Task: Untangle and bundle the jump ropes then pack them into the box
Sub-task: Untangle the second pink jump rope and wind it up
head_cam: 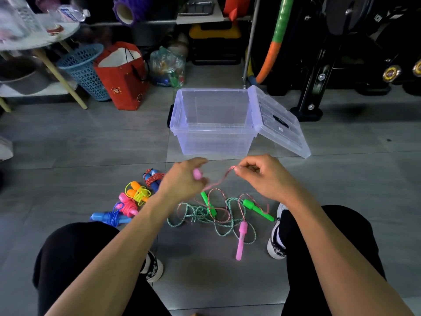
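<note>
Left hand [185, 179]: its grip is wrapping one pink handle [196, 174], anchoring that end.
Right hand [262, 176]: pinching the pink-white rope [224, 177], lifting it clear of the green rope [200, 213].
Free pink handle [241, 240]: lying at lower centre, long axis near vertical in frame.
Box [214, 137]: sitting open at centre, waiting.
</note>
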Available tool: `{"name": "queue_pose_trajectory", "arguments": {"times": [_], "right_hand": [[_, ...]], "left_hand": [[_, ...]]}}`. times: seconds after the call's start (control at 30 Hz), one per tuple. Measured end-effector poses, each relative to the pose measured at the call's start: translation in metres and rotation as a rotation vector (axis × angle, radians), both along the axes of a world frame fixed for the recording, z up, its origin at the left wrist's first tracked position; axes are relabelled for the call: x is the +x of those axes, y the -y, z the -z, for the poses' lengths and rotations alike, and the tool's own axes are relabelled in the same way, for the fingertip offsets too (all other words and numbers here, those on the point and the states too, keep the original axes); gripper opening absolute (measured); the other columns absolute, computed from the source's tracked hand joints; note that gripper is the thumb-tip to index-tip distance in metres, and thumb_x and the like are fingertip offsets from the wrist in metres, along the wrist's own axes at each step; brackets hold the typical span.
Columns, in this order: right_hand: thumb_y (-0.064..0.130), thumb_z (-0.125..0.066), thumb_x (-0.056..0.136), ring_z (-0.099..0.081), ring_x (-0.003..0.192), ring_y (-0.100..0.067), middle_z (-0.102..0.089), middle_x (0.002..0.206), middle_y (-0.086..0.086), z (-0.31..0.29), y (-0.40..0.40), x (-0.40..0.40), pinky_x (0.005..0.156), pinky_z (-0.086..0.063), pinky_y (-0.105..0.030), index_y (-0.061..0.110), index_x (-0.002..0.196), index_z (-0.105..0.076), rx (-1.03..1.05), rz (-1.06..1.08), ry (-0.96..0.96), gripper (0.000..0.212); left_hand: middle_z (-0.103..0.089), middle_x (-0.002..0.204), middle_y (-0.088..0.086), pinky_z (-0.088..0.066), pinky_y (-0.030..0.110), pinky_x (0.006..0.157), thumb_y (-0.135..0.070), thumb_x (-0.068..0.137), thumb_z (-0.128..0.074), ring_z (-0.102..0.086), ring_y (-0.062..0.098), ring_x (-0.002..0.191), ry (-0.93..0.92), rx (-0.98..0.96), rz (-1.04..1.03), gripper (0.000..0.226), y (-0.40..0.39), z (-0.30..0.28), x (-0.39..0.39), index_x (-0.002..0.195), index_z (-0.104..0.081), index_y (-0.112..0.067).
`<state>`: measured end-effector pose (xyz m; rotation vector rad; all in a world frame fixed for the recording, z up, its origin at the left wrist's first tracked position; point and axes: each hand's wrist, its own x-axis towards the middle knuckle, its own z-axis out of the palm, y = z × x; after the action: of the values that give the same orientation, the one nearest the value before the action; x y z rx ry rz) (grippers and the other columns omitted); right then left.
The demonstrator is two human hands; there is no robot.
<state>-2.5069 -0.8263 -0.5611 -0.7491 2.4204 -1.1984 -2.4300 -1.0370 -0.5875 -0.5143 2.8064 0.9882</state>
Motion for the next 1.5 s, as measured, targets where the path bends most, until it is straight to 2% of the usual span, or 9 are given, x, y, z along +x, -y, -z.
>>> {"name": "queue_pose_trajectory", "arguments": {"times": [0.13,0.3,0.47,0.57,0.77,1.03,1.13,1.33,1.5], "right_hand": [[0.032,-0.064,0.092,-0.052,0.062,-0.011,-0.065,0.072,-0.003,0.001,0.01,0.006,0.059,-0.039,-0.023,0.018,0.08,-0.069,0.038,-0.07,-0.003,0.019],[0.033,-0.066,0.089,-0.048,0.056,-0.007,-0.057,0.06,0.002,0.0,0.005,0.003,0.059,-0.043,-0.027,0.022,0.074,-0.067,-0.011,-0.008,0.031,0.019],[0.03,-0.066,0.09,-0.054,0.054,-0.004,-0.065,0.067,0.001,0.0,-0.001,-0.002,0.057,-0.044,-0.018,0.021,0.077,-0.068,-0.014,0.019,0.018,0.016],[0.031,-0.065,0.09,-0.053,0.056,0.0,-0.063,0.064,0.007,0.001,0.001,-0.001,0.055,-0.041,-0.016,0.025,0.074,-0.067,0.025,-0.007,-0.002,0.017],[0.033,-0.065,0.09,-0.046,0.056,-0.008,-0.058,0.062,0.003,0.002,0.011,0.004,0.055,-0.037,-0.024,0.021,0.074,-0.066,0.034,-0.05,0.005,0.02],[0.034,-0.065,0.089,-0.048,0.057,-0.006,-0.059,0.063,0.007,-0.002,-0.004,0.0,0.059,-0.042,-0.026,0.02,0.075,-0.068,0.017,0.001,0.018,0.02],[0.034,-0.065,0.09,-0.051,0.058,-0.001,-0.059,0.063,0.012,-0.001,-0.003,0.0,0.061,-0.043,-0.022,0.024,0.073,-0.066,0.034,-0.009,0.012,0.02],[0.033,-0.065,0.09,-0.043,0.053,-0.006,-0.052,0.057,0.009,0.0,0.007,0.004,0.055,-0.037,-0.026,0.021,0.072,-0.064,0.041,-0.042,0.006,0.022],[0.035,-0.065,0.089,-0.042,0.051,-0.006,-0.052,0.057,0.008,-0.003,-0.001,0.004,0.055,-0.038,-0.026,0.02,0.071,-0.064,0.027,-0.003,0.042,0.024]], "left_hand": [[-0.069,0.078,-0.007,-0.054,0.037,0.068,-0.038,0.083,-0.069,-0.061,0.02,0.073,-0.21,0.012,0.236,0.01,-0.032,-0.008,0.002,0.089,-0.065,-0.031],[-0.058,0.058,-0.006,-0.04,0.025,0.055,-0.037,0.084,-0.07,-0.056,0.019,0.057,-0.17,-0.068,-0.135,0.021,-0.002,-0.004,-0.004,0.072,-0.062,-0.021],[-0.064,0.084,-0.004,-0.049,0.03,0.073,-0.027,0.08,-0.065,-0.064,0.027,0.093,0.205,-0.205,-0.134,0.007,0.021,0.009,-0.002,0.087,-0.067,-0.025],[-0.068,0.118,-0.01,-0.049,0.031,0.094,-0.041,0.079,-0.069,-0.063,0.013,0.107,0.027,-0.042,0.155,0.043,0.002,0.003,-0.002,0.121,-0.064,-0.037],[-0.069,0.07,-0.009,-0.05,0.03,0.063,-0.039,0.083,-0.066,-0.062,0.016,0.068,-0.256,0.042,0.117,0.012,-0.024,-0.011,-0.001,0.081,-0.069,-0.028],[-0.07,0.104,0.005,-0.053,0.033,0.077,-0.021,0.08,-0.065,-0.062,0.027,0.087,0.273,-0.178,-0.104,0.02,0.021,0.021,-0.001,0.099,-0.068,-0.026],[-0.067,0.123,-0.008,-0.049,0.034,0.096,-0.031,0.083,-0.07,-0.062,0.016,0.11,0.031,-0.019,0.137,0.048,-0.007,0.008,-0.002,0.13,-0.058,-0.035],[-0.07,0.07,-0.009,-0.051,0.03,0.061,-0.049,0.084,-0.057,-0.064,0.016,0.068,-0.295,-0.036,0.125,0.023,-0.028,-0.002,0.0,0.083,-0.069,-0.029],[-0.068,0.087,0.004,-0.045,0.028,0.066,-0.021,0.084,-0.055,-0.059,0.028,0.076,0.148,-0.259,-0.171,0.011,0.012,0.015,-0.002,0.085,-0.066,-0.021]]}}
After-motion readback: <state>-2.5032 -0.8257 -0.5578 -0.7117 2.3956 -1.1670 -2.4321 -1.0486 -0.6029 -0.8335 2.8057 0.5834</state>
